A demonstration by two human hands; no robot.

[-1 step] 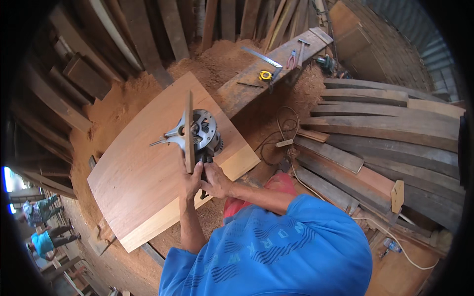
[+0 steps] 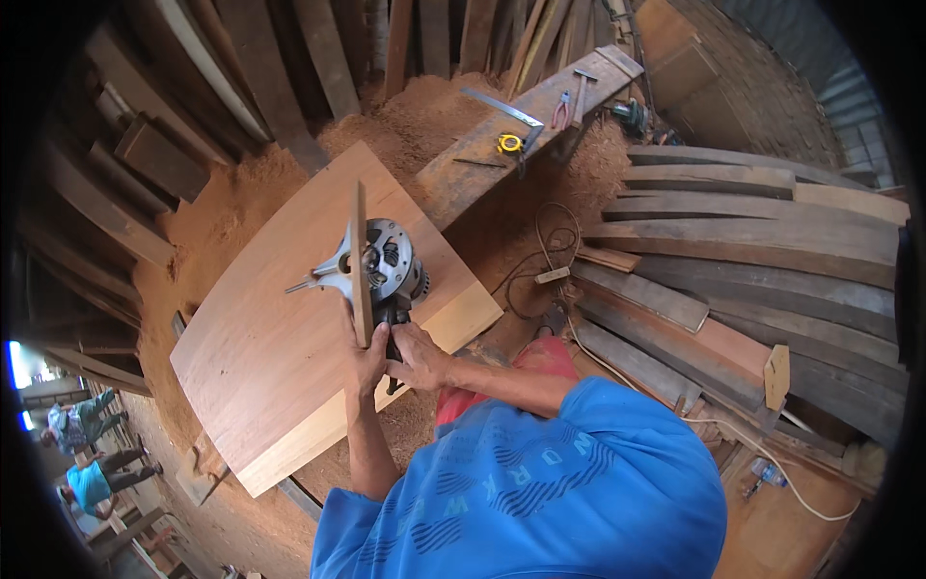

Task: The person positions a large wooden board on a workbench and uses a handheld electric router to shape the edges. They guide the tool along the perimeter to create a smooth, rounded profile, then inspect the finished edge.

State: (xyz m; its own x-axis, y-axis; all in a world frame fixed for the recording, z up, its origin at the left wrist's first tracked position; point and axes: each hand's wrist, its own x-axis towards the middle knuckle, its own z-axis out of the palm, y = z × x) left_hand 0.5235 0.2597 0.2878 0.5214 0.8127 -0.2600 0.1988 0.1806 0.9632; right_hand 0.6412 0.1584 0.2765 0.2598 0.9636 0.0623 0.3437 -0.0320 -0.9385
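Observation:
A router (image 2: 395, 253) is tilted so its round silver base plate faces up, above a large reddish-brown wooden panel (image 2: 256, 309) with a paler band along its near edge. Across the base stands a narrow wooden strip (image 2: 361, 261), beside a grey metal bracket (image 2: 333, 270) with rods sticking out to the left. My left hand (image 2: 367, 362) is closed around the strip's near end, thumb in front and fingers partly hidden behind it. Just beside it, my right hand (image 2: 422, 357) is closed on the router's dark near part; its fingertips are mostly hidden.
On a plank bench (image 2: 449, 188) beyond the panel lie a yellow tape measure (image 2: 509, 144), a square (image 2: 502, 106), pliers (image 2: 561, 111) and a hammer (image 2: 581, 96). Stacked boards (image 2: 743, 241) fill the right; a cord (image 2: 540, 241) loops nearby. Two people (image 2: 92, 454) are far left.
The view has shifted slightly, so the bench and boards sit a little differently in the picture. Both hands keep their hold on the router and strip.

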